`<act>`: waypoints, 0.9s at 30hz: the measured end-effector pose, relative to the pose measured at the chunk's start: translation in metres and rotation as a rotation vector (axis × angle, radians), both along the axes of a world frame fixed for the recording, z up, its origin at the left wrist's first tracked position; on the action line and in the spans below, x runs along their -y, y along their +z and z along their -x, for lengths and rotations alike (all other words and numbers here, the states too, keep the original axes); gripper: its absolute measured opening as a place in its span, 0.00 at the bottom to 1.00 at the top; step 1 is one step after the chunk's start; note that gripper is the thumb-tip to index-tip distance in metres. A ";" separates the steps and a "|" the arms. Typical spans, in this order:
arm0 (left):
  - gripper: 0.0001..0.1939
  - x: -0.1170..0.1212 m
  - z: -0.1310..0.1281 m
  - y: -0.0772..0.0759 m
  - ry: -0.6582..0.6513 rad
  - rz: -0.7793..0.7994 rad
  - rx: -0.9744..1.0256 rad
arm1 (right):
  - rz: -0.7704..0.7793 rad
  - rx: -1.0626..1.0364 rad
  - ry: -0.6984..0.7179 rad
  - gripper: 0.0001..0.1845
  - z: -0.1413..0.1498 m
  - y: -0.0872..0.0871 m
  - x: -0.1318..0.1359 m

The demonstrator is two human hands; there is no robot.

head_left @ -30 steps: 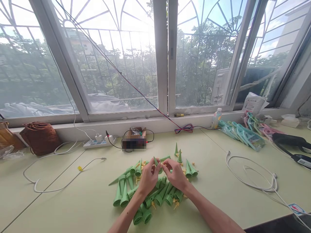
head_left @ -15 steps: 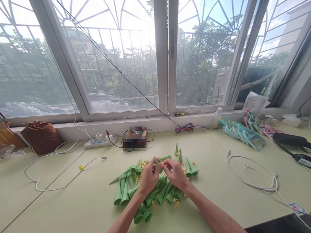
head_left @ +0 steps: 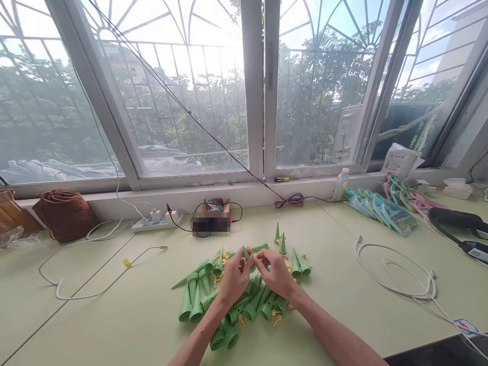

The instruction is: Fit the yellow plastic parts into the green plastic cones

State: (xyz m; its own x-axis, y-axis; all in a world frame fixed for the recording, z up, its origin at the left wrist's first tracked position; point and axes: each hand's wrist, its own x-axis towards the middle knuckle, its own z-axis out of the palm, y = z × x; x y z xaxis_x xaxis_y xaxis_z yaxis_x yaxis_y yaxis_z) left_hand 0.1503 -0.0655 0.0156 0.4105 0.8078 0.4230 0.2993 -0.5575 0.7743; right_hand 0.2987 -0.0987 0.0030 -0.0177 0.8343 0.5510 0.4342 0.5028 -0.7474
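Note:
My left hand point(head_left: 235, 277) is closed around a green plastic watering spike point(head_left: 246, 252), its pointed tip up. The fingertips of my right hand point(head_left: 275, 274) are pinched together against the side of that spike; whatever they grip is mostly hidden, though a trace of yellow shows there. Below and around both hands lies a loose pile of similar green spikes point(head_left: 195, 304), many with their round open ends toward me. Small yellow valve pieces point(head_left: 277, 320) are scattered among them. Two spikes point(head_left: 282, 244) stand upright beyond my right hand, and a pair point(head_left: 301, 264) lies to its right.
A white power strip point(head_left: 156, 222) and a small box point(head_left: 213, 216) stand at the back by the window. White cables point(head_left: 396, 292) lie left and right. A bottle point(head_left: 340, 185), packaged teal items point(head_left: 385, 208) and a brown bag point(head_left: 66, 216) line the back edge.

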 end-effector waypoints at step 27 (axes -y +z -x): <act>0.11 0.001 0.000 -0.001 0.004 -0.014 -0.022 | 0.002 0.039 -0.013 0.13 -0.001 -0.002 -0.001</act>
State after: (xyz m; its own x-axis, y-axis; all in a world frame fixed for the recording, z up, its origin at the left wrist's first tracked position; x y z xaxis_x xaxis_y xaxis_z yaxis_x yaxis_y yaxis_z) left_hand 0.1508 -0.0661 0.0148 0.4165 0.8036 0.4252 0.3186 -0.5671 0.7596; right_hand 0.2995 -0.0977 0.0007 -0.0287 0.8357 0.5484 0.4693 0.4957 -0.7308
